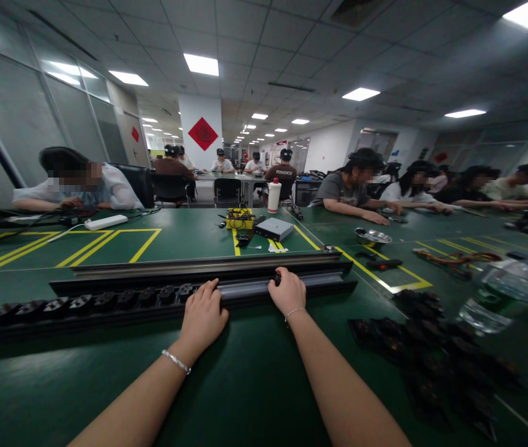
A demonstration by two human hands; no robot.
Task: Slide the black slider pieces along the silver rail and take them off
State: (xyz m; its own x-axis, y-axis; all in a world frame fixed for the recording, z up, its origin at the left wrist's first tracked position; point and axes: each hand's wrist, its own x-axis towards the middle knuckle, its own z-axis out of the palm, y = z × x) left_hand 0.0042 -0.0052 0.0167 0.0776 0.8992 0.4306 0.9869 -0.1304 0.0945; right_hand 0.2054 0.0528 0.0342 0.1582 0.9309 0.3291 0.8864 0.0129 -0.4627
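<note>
A long black rail (310, 290) lies across the table before me, with a row of black socket-like modules (127, 299) in its left part and a pale strip along the bare channel to the right. My left hand (205, 313) is closed over the rail at the right end of that row, thumb at the near edge; what lies under its fingers is hidden. Above the pale strip, my right hand (289, 290) pinches a small black piece, mostly covered by the fingers. Loose black modules (445, 354) are heaped at the right.
Behind lies another long rail (199, 267). Farther back are a yellow box (240, 218) with cables, a grey box (274, 229) and a white bottle (273, 195). A metal bowl (373, 236), coloured wires (459, 257) and a clear water bottle (501, 295) are rightward. Several people sit around.
</note>
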